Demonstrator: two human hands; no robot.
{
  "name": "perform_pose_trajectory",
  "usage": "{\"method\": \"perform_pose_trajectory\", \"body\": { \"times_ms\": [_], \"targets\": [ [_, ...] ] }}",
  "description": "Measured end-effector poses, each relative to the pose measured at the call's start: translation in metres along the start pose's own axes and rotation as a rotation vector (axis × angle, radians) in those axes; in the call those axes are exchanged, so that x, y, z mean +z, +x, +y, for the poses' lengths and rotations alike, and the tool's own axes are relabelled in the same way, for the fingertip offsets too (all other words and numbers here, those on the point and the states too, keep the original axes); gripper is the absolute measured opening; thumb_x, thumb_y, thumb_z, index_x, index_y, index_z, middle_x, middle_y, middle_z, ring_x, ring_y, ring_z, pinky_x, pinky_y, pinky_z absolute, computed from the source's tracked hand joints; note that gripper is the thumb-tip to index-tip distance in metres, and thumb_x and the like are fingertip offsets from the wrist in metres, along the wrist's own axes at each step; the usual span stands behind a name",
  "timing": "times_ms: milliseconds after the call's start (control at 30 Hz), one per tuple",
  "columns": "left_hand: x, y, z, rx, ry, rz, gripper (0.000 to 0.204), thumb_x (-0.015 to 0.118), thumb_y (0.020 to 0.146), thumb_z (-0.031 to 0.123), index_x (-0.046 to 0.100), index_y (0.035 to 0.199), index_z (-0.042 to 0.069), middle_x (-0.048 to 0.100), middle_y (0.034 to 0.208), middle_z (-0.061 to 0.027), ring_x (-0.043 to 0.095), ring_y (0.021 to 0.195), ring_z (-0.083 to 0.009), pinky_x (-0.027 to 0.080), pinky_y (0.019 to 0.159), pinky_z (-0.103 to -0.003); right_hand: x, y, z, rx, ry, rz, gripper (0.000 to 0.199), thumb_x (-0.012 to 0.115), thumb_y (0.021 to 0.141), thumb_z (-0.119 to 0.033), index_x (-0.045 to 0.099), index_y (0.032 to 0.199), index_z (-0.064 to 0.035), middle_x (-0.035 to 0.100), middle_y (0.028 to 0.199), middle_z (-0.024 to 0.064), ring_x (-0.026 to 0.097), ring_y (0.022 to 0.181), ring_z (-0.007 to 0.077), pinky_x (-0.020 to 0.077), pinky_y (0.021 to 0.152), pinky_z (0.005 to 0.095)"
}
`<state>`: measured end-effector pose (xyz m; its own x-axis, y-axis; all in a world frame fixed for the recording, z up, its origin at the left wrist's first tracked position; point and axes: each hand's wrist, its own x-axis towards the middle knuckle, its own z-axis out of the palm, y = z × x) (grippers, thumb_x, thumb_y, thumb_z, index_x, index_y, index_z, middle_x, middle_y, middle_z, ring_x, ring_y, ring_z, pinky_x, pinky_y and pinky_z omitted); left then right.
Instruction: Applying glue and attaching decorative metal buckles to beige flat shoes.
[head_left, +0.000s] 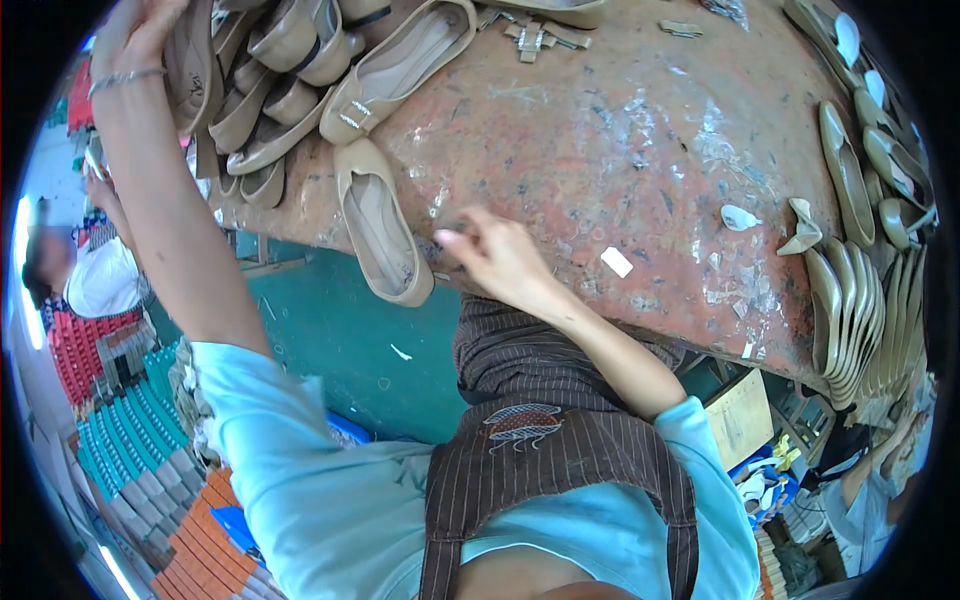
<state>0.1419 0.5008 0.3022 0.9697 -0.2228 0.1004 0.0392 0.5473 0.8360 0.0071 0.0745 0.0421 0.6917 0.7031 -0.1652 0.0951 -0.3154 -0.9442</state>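
Observation:
My left arm reaches far up to the left, and my left hand (152,28) is cut off by the top edge, its fingers hidden. Beside it stands a beige flat shoe (192,75) at the end of a heap of similar shoes; whether the hand grips it does not show. My right hand (500,258) is over the near table edge, slightly blurred, fingers apart and holding nothing. Just left of it a plain beige flat shoe (404,270) lies with its heel jutting past the edge. Its toe meets another beige flat with a bow-like ornament (350,118).
The worn reddish table (590,170) carries loose beige bows (530,40) at the back and a white paper piece (617,262). More flats (848,310) stand stacked along its right side. Other people (105,275) are at left and lower right.

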Motion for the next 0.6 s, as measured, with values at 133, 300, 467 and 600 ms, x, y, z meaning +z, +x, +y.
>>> {"method": "perform_pose_trajectory", "body": {
  "times_ms": [133,300,467,600],
  "targets": [
    [0.027,0.015,-0.056,0.237,0.715,0.953,0.061,0.061,0.09,0.019,0.03,0.135,-0.009,0.045,0.133,-0.0218,0.046,0.123,-0.0288,0.042,0.1,-0.036,0.035,0.028,-0.008,0.027,-0.043,-0.078,0.053,0.06,0.085,-0.032,0.049,0.122,0.0041,0.064,0.089,0.0265,0.066,0.081,0.0367,0.0507,0.073,0.0463],
    [0.138,-0.03,-0.213,0.525,1.314,0.67,0.032,0.064,0.087,0.009,0.059,0.117,-0.001,0.059,0.12,-0.0133,0.055,0.111,-0.0178,0.044,0.093,-0.028,0.004,-0.005,0.004,0.018,0.179,0.006,0.033,0.053,0.077,-0.007,0.059,0.107,0.0063,0.062,0.081,0.0288,0.064,0.08,0.0418,0.0513,0.074,0.0458],
    [0.202,-0.101,-0.319,-0.032,0.998,0.373,0.028,0.063,0.084,0.003,0.062,0.112,-0.001,0.06,0.116,-0.0105,0.058,0.106,-0.0168,0.047,0.092,-0.029,-0.055,-0.101,0.017,0.099,-0.056,0.254,0.032,0.055,0.08,0.002,0.059,0.111,0.0014,0.063,0.074,0.0081,0.061,0.069,0.0097,0.05,0.06,0.027],
    [0.233,-0.112,-0.394,-0.287,0.383,0.353,0.041,0.058,0.088,0.004,0.048,0.128,-0.002,0.053,0.128,-0.0131,0.053,0.115,-0.0193,0.043,0.098,-0.031,-0.07,-0.133,0.038,0.231,-0.006,0.412,0.023,0.054,0.089,-0.003,0.058,0.111,0.0024,0.066,0.084,0.0085,0.063,0.07,0.0133,0.0516,0.063,0.0264]
  ]
}}
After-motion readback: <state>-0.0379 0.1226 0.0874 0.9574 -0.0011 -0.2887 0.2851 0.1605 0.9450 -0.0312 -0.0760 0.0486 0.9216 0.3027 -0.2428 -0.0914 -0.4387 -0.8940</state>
